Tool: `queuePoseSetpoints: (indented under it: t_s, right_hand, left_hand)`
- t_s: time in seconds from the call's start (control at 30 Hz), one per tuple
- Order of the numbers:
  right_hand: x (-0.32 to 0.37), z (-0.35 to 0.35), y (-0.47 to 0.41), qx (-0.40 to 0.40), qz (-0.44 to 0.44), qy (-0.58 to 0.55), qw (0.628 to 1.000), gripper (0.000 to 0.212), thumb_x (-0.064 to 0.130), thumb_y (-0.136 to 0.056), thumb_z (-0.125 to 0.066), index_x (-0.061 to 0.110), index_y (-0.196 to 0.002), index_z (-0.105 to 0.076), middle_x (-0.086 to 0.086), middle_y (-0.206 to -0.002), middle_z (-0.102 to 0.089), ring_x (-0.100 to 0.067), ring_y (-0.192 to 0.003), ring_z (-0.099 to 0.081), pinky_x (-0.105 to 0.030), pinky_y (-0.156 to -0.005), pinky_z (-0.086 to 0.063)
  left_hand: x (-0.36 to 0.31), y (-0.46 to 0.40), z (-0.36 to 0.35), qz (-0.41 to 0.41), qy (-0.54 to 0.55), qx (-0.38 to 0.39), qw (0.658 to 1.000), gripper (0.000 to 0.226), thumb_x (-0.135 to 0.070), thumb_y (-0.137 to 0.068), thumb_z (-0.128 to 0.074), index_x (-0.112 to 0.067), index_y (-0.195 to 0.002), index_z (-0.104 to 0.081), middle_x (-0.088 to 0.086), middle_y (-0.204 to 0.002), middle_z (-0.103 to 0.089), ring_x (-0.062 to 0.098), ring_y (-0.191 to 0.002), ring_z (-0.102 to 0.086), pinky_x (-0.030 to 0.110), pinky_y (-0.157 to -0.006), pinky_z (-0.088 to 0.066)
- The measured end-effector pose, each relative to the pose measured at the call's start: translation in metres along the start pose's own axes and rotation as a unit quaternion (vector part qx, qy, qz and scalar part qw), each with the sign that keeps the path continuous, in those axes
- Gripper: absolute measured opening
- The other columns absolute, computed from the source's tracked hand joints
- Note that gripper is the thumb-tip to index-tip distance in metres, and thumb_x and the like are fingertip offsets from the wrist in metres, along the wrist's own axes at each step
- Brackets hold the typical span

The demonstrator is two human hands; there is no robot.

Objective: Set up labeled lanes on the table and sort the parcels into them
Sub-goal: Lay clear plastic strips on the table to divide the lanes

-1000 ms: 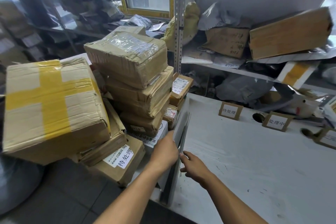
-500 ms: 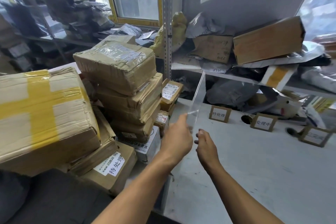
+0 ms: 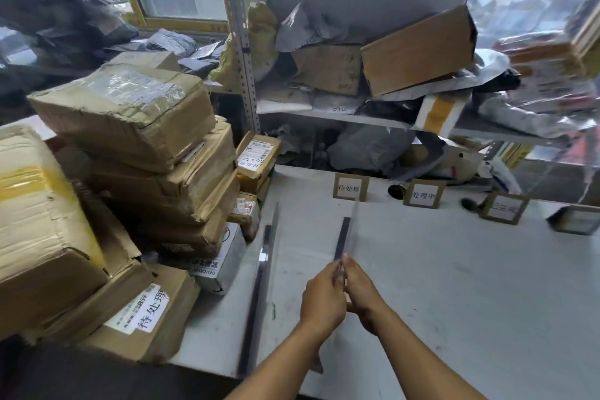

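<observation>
Clear acrylic is what you are handling: a thin, rigid divider panel (image 3: pixel 348 239) standing on edge on the grey worktop (image 3: pixel 454 286), running away from you toward the card lane labels (image 3: pixel 350 188). Your left hand (image 3: pixel 323 297) and right hand (image 3: pixel 360 292) are pinching its near end between the fingertips, pressed close together. It is probably light, stiff and slick, so you should be gripping the edges, not the faces. Another divider panel (image 3: pixel 264 269) is standing to the left, beside the stacked cardboard parcels (image 3: pixel 136 153), which are creased, taped and boxy.
</observation>
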State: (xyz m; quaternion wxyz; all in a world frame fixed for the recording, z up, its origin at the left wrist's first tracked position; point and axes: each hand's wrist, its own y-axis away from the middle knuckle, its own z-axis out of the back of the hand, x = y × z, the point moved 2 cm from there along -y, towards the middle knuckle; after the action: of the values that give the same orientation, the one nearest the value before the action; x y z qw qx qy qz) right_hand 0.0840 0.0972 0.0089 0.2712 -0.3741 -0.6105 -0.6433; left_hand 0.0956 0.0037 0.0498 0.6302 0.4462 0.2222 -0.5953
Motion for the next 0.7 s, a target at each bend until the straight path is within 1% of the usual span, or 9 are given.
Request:
queuePoseSetpoints:
  t_s: [0.07, 0.17, 0.33, 0.4, 0.47, 0.53, 0.6, 0.63, 0.7]
  right_hand:
    - [-0.018, 0.007, -0.003, -0.008, -0.012, 0.011, 1.000, 0.035, 0.055, -0.101, -0.037, 0.031, -0.117, -0.058, 0.004, -0.122, -0.063, -0.005, -0.101, -0.061, -0.028, -0.072, -0.054]
    - [-0.036, 0.015, -0.011, -0.023, -0.010, 0.026, 0.999, 0.040, 0.051, -0.103, -0.038, 0.027, -0.131, -0.054, 0.002, -0.132, -0.059, -0.013, -0.115, -0.059, -0.037, -0.090, -0.054]
    - [-0.040, 0.022, -0.014, -0.046, 0.010, 0.034, 0.998, 0.044, 0.053, -0.100, -0.043, 0.028, -0.135, -0.053, 0.002, -0.129, -0.061, -0.013, -0.112, -0.062, -0.032, -0.081, -0.056]
    - [-0.041, 0.024, -0.015, -0.049, 0.007, 0.032, 0.998, 0.050, 0.054, -0.099, -0.045, 0.026, -0.140, -0.050, 0.001, -0.133, -0.059, -0.016, -0.118, -0.060, -0.039, -0.089, -0.057]
    - [-0.042, 0.025, -0.015, -0.044, 0.005, 0.045, 0.998, 0.049, 0.051, -0.101, -0.045, 0.024, -0.142, -0.048, 0.001, -0.135, -0.057, -0.018, -0.122, -0.057, -0.044, -0.095, -0.056]
    - [-0.039, 0.029, -0.015, -0.065, 0.021, 0.109, 0.992, 0.039, 0.042, -0.103, -0.043, 0.022, -0.135, -0.054, 0.000, -0.129, -0.060, -0.019, -0.115, -0.060, -0.043, -0.093, -0.056]
    - [-0.034, 0.035, -0.016, -0.121, 0.041, 0.190, 0.973, 0.031, 0.031, -0.101, -0.041, 0.017, -0.122, -0.060, -0.003, -0.111, -0.068, -0.016, -0.096, -0.065, -0.042, -0.086, -0.058]
    - [-0.031, 0.038, -0.017, -0.143, 0.041, 0.203, 0.968, 0.031, 0.026, -0.100, -0.041, 0.015, -0.121, -0.060, -0.001, -0.103, -0.068, -0.016, -0.090, -0.066, -0.043, -0.082, -0.059]
    - [-0.023, 0.045, -0.018, -0.167, 0.034, 0.223, 0.960, 0.036, 0.020, -0.100, -0.039, 0.008, -0.129, -0.056, -0.004, -0.106, -0.065, -0.021, -0.093, -0.067, -0.044, -0.082, -0.059]
  left_hand:
    - [0.014, 0.002, -0.014, 0.017, 0.001, 0.014, 1.000, 0.035, -0.030, -0.106, -0.036, -0.035, -0.136, -0.055, -0.007, -0.130, -0.065, 0.011, -0.115, -0.061, 0.019, -0.090, -0.045]
    - [0.026, 0.004, -0.029, 0.033, -0.004, 0.024, 0.999, 0.039, -0.028, -0.106, -0.036, -0.035, -0.142, -0.050, -0.007, -0.134, -0.063, 0.012, -0.121, -0.059, 0.017, -0.092, -0.041]
    - [0.032, -0.001, -0.037, 0.041, 0.024, 0.037, 0.998, 0.039, -0.031, -0.105, -0.040, -0.036, -0.143, -0.050, -0.007, -0.134, -0.063, 0.010, -0.120, -0.060, 0.020, -0.097, -0.045]
    - [0.036, -0.004, -0.036, 0.040, 0.047, 0.041, 0.997, 0.038, -0.032, -0.104, -0.042, -0.037, -0.140, -0.054, -0.010, -0.133, -0.064, 0.008, -0.120, -0.059, 0.023, -0.101, -0.046]
    - [0.040, -0.006, -0.036, 0.046, 0.068, 0.034, 0.996, 0.035, -0.034, -0.104, -0.044, -0.039, -0.136, -0.057, -0.011, -0.132, -0.064, 0.007, -0.120, -0.059, 0.022, -0.099, -0.046]
    - [0.044, -0.008, -0.036, 0.047, 0.057, 0.017, 0.997, 0.036, -0.035, -0.104, -0.043, -0.036, -0.137, -0.057, -0.010, -0.134, -0.063, 0.009, -0.122, -0.058, 0.017, -0.095, -0.043]
    - [0.046, -0.010, -0.036, 0.041, 0.020, 0.003, 0.999, 0.039, -0.035, -0.105, -0.040, -0.031, -0.142, -0.052, -0.009, -0.139, -0.059, 0.011, -0.127, -0.055, 0.017, -0.098, -0.041]
    - [0.047, -0.011, -0.036, 0.038, 0.003, -0.002, 0.999, 0.040, -0.036, -0.105, -0.038, -0.031, -0.144, -0.050, -0.009, -0.141, -0.058, 0.011, -0.127, -0.054, 0.019, -0.100, -0.040]
    - [0.047, -0.011, -0.034, 0.034, -0.017, -0.019, 0.999, 0.041, -0.036, -0.105, -0.037, -0.032, -0.145, -0.048, -0.009, -0.139, -0.059, 0.012, -0.125, -0.056, 0.019, -0.096, -0.038]
